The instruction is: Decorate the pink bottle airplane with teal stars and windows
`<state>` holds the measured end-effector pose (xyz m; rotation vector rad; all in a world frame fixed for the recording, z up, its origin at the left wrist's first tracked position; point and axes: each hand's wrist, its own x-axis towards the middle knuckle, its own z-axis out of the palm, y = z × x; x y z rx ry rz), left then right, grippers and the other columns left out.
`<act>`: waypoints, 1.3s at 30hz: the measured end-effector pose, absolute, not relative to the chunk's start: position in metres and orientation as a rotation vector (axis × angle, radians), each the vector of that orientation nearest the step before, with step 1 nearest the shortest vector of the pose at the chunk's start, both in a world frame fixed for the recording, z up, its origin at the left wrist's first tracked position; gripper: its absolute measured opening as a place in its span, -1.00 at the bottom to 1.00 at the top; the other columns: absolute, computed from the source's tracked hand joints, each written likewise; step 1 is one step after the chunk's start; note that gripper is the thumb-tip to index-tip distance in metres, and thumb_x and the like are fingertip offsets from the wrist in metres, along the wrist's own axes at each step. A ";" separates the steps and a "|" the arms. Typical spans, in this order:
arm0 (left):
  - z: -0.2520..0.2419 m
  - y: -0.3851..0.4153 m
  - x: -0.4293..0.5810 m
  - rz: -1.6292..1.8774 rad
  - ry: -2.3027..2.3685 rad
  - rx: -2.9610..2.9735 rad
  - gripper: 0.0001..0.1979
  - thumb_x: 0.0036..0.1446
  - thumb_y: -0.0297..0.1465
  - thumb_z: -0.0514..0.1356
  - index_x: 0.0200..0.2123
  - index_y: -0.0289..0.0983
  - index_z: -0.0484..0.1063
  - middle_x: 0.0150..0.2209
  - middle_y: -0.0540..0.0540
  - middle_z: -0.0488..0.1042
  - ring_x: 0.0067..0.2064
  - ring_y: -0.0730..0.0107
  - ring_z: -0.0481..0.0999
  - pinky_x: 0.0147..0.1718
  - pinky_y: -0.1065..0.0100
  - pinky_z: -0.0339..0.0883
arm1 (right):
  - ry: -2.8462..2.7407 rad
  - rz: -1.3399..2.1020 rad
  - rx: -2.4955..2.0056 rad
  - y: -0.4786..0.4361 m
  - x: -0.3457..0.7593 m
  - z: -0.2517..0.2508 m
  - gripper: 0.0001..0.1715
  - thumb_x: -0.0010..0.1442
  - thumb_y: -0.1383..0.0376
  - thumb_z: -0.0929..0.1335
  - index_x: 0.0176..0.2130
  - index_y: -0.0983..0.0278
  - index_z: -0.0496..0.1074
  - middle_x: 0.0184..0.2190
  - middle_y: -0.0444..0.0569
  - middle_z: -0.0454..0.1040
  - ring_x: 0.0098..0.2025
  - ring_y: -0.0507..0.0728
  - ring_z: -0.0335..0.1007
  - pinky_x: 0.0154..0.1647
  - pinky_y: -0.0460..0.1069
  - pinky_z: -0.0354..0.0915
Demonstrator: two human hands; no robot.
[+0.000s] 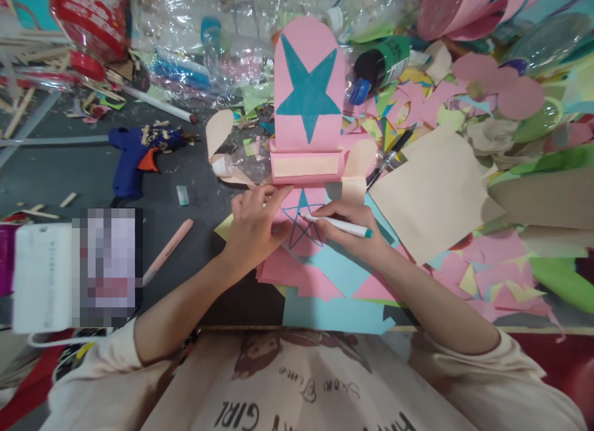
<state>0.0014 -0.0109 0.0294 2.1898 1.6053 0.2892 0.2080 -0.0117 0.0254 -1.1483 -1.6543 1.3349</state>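
My left hand lies on a pink paper sheet, fingers stretched out and pressing it flat. My right hand is closed round a white marker with a teal cap end; its tip touches a star outline drawn in blue on the pink paper. Just beyond stands a pink arched paper piece with a teal star glued on, with a beige strip across its base. Light blue paper lies under the pink sheet.
A blue glue gun lies at the left on the dark floor. A beige sheet lies to the right among pink, green and yellow paper scraps. Clear plastic bottles pile up at the back. A white box sits at left.
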 end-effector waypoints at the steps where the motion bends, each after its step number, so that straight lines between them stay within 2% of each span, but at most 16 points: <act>1: 0.029 -0.011 0.001 0.290 1.604 2.188 -0.45 0.13 -0.43 0.18 0.23 -0.20 0.35 0.03 -0.22 0.43 0.07 0.02 0.37 0.05 0.06 0.17 | -1.687 1.323 -1.152 -0.011 0.208 0.025 -0.82 0.25 0.24 0.39 -0.30 0.28 0.57 -0.47 -0.08 0.59 -0.43 0.05 0.50 -0.36 -0.03 0.37; 9: 0.028 -0.012 0.001 0.310 1.599 2.195 -0.46 0.15 -0.41 0.17 0.23 -0.21 0.35 0.03 -0.21 0.41 0.06 0.02 0.37 0.05 0.06 0.16 | -1.772 1.320 -1.113 -0.009 0.210 0.025 -0.78 0.22 0.19 0.39 -0.37 0.25 0.57 -0.47 -0.06 0.60 -0.41 0.06 0.50 -0.35 -0.03 0.38; 14: 0.027 -0.012 0.000 0.323 1.594 2.214 -0.47 0.16 -0.40 0.16 0.23 -0.22 0.34 0.04 -0.22 0.42 0.07 0.02 0.36 0.06 0.06 0.15 | -1.546 1.319 -1.226 -0.012 0.207 0.027 -0.85 0.21 0.25 0.39 -0.34 0.27 0.54 -0.52 -0.11 0.55 -0.49 0.04 0.46 -0.44 -0.05 0.34; 23: 0.027 -0.012 0.000 0.326 1.608 2.220 -0.47 0.16 -0.39 0.17 0.22 -0.22 0.36 0.04 -0.23 0.44 0.07 0.02 0.37 0.06 0.07 0.16 | -1.550 1.325 -1.219 -0.012 0.206 0.027 -0.86 0.24 0.25 0.39 -0.30 0.26 0.55 -0.52 -0.12 0.54 -0.48 0.04 0.44 -0.43 -0.04 0.33; 33: 0.024 -0.012 -0.001 0.357 1.601 2.206 -0.47 0.15 -0.38 0.16 0.22 -0.18 0.36 0.03 -0.20 0.43 0.05 0.05 0.36 0.05 0.07 0.15 | -1.799 1.313 -1.091 -0.008 0.210 0.026 -0.74 0.23 0.18 0.38 -0.41 0.26 0.56 -0.52 -0.07 0.58 -0.45 0.06 0.47 -0.38 -0.03 0.35; 39: 0.026 -0.012 -0.001 0.339 1.589 2.207 -0.46 0.16 -0.40 0.16 0.23 -0.20 0.35 0.05 -0.22 0.42 0.07 0.03 0.36 0.07 0.06 0.15 | -1.606 1.314 -1.223 -0.010 0.209 0.027 -0.81 0.22 0.21 0.39 -0.36 0.26 0.56 -0.52 -0.10 0.56 -0.49 0.05 0.46 -0.46 -0.05 0.34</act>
